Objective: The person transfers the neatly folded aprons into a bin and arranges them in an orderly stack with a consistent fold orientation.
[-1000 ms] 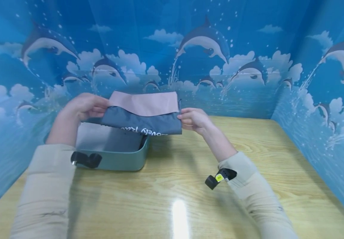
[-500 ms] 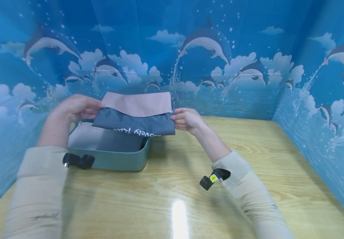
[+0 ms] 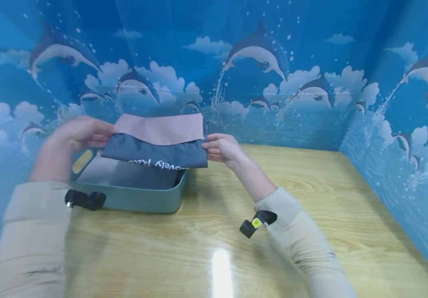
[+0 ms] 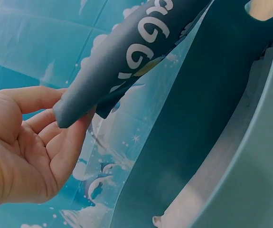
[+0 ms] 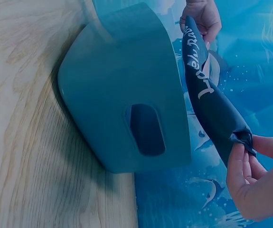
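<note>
A folded cloth (image 3: pixel 154 153), dark blue-grey with white lettering and a pink upper panel, hangs stretched between both hands. My left hand (image 3: pixel 83 132) pinches its left end; the left wrist view shows thumb and fingers of the left hand (image 4: pixel 36 142) at the cloth's corner (image 4: pixel 127 61). The right end is pinched by my right hand (image 3: pixel 225 151), and the right wrist view has those fingertips bunching the fabric (image 5: pixel 217 109). Below the cloth stands a green-blue bin (image 3: pixel 135 200) with handle holes. Flat grey fabric (image 3: pixel 124 174) lies inside, partly covered by the held cloth.
The bin stands on a wood-grain table (image 3: pixel 184 256), toward its left back. Behind and beside the table hangs a blue curtain (image 3: pixel 206 62) printed with dolphins. Black wrist cameras are strapped over both sleeves (image 3: pixel 288 211).
Both hands have shifted left with the cloth, still held stretched between them. It now lies more fully over the bin, and the bin's left handle hole has come into view.
</note>
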Available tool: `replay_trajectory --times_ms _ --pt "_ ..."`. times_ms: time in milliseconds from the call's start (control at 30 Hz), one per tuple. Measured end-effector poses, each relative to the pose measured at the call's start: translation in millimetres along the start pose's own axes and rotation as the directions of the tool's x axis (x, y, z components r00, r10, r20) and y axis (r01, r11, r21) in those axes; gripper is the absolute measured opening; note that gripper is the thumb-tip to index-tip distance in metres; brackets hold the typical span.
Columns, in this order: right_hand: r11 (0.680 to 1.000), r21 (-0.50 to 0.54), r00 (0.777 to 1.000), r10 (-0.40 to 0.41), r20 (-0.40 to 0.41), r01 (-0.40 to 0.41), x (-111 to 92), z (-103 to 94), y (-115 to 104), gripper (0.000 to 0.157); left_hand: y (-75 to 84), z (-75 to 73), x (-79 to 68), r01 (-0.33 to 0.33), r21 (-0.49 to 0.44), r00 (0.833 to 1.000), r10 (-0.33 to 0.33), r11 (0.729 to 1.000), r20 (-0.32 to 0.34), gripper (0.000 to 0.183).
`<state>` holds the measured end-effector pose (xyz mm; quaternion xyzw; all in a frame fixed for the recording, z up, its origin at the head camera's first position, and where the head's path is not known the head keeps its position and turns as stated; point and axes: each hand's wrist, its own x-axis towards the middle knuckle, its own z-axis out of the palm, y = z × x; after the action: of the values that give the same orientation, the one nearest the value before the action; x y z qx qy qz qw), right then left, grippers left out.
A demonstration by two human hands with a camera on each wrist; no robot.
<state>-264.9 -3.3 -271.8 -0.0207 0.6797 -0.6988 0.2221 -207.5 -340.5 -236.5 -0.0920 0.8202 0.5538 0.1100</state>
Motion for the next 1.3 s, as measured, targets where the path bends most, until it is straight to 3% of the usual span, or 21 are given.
replay_trajectory --times_ms 400,733,933,1167,1300 --pt "0.999 -0.044 0.999 -0.025 0.043 0.027 5.9 25.5 6.3 0.033 -23.2 -28.7 -3.5 0.004 0.053 0.998 -0.008 0.999 0.067 0.068" --pt "0.997 -0.071 0.996 -0.031 0.086 0.037 7.8 48.9 11.7 0.032 -37.6 -43.3 -10.7 0.043 0.091 0.999 -0.042 0.995 -0.018 0.072" --pt "0.993 -0.112 0.995 -0.038 0.09 0.048 9.7 63.7 13.0 0.03 -42.3 -57.8 -15.1 0.047 0.1 0.999 -0.048 0.994 0.007 0.058" --pt "0.988 -0.147 0.995 -0.027 0.099 0.041 11.0 77.0 16.5 0.03 -47.0 -67.4 -20.2 0.05 0.181 0.997 -0.06 0.982 0.047 0.064" --pt "0.989 -0.144 0.995 -0.006 0.099 0.021 11.0 82.9 17.2 0.034 -49.4 -69.7 -23.2 0.061 0.195 0.997 -0.068 0.979 0.03 0.064"
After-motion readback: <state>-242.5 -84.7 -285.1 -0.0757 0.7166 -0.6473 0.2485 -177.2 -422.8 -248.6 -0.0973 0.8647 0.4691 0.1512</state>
